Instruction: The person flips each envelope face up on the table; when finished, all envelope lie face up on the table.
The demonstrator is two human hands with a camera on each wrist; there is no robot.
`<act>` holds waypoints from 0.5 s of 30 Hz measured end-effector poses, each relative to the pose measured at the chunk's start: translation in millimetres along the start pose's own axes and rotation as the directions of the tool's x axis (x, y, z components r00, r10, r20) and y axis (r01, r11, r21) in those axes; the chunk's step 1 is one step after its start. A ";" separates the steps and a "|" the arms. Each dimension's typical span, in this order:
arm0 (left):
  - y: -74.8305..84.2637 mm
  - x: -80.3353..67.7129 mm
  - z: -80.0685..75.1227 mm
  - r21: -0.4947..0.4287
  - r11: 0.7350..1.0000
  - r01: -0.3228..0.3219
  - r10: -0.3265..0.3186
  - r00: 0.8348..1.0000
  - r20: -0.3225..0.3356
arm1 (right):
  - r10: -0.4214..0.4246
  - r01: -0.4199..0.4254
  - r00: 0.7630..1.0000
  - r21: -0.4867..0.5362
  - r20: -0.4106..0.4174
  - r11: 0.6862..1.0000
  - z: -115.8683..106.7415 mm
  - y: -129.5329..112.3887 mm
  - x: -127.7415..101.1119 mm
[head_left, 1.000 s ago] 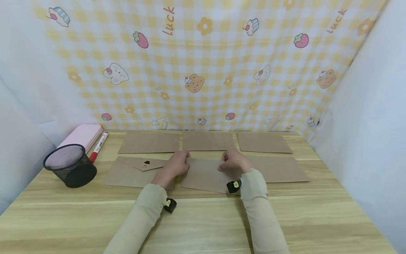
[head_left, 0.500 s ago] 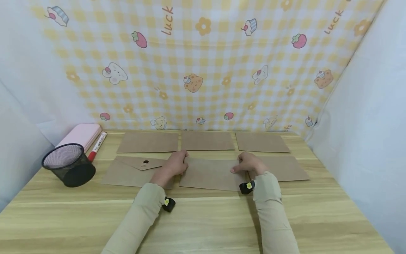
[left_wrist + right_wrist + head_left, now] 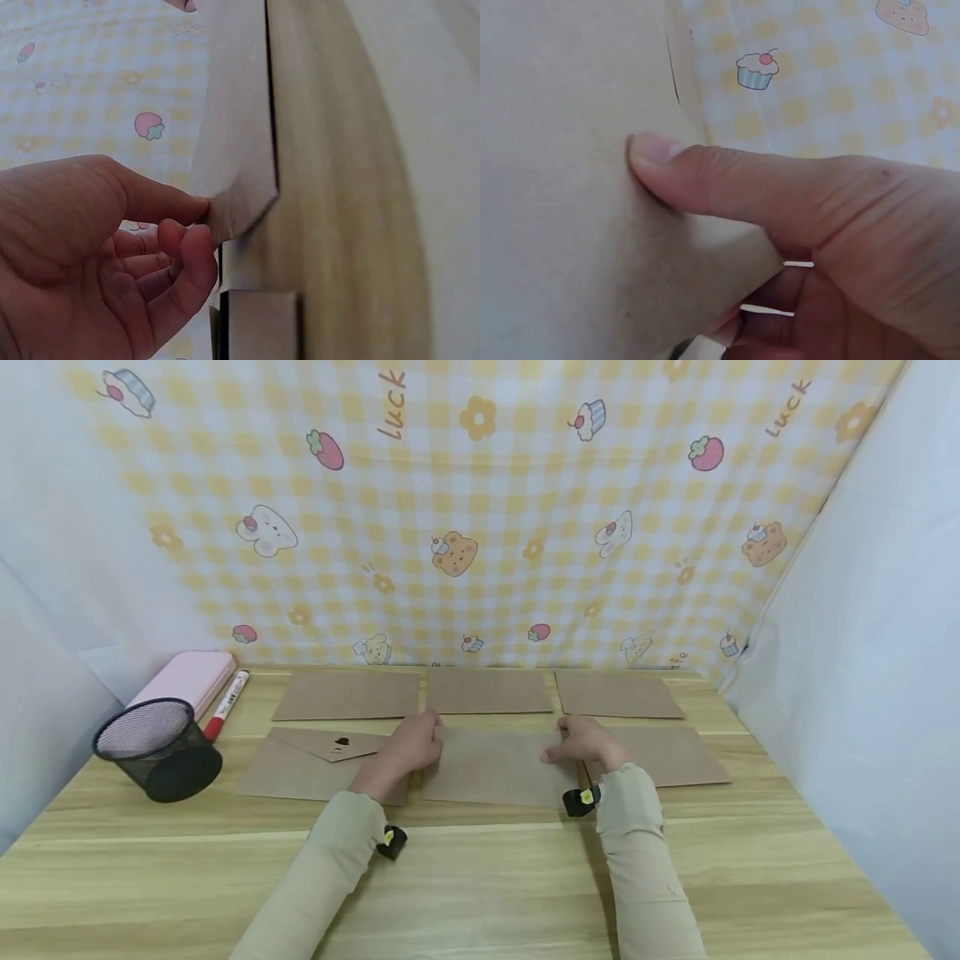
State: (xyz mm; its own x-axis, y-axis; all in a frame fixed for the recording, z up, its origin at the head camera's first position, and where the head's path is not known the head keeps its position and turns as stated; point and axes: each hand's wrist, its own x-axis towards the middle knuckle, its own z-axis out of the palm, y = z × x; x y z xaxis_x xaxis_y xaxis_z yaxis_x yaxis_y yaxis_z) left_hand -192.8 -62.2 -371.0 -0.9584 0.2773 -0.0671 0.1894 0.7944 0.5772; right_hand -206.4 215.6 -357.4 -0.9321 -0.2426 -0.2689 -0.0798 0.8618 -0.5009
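The middle kraft envelope [image 3: 495,767] lies flat in the front row on the wooden table [image 3: 480,885], pinched at its left edge by the left hand [image 3: 408,745] and at its right edge by the right hand [image 3: 583,742], between two neighbouring envelopes.

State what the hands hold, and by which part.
Left hand and right hand pinch the middle brown paper envelope at its left and right far corners.
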 end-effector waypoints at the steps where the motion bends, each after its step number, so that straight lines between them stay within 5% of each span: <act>1: 0.6 -0.6 -1.3 -0.014 1.000 0.004 -0.004 1.000 0.002 | -0.006 0.006 1.000 0.002 -0.012 1.000 -0.3 -0.2 -0.4; 15: -1.7 -6.5 -15.0 -0.226 0.974 0.012 -0.008 1.000 0.020 | -0.080 0.108 0.984 0.176 -0.156 0.978 -1.0 -6.0 1.1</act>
State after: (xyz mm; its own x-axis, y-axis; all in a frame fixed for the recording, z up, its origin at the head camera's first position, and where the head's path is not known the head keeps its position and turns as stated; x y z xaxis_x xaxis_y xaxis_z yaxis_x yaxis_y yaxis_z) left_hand -190.1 -73.5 -359.3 -0.9555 0.2816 -0.0881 0.1243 0.6549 0.7454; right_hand -207.4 210.7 -353.9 -0.9663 -0.2387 -0.0962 -0.1164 0.7387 -0.6640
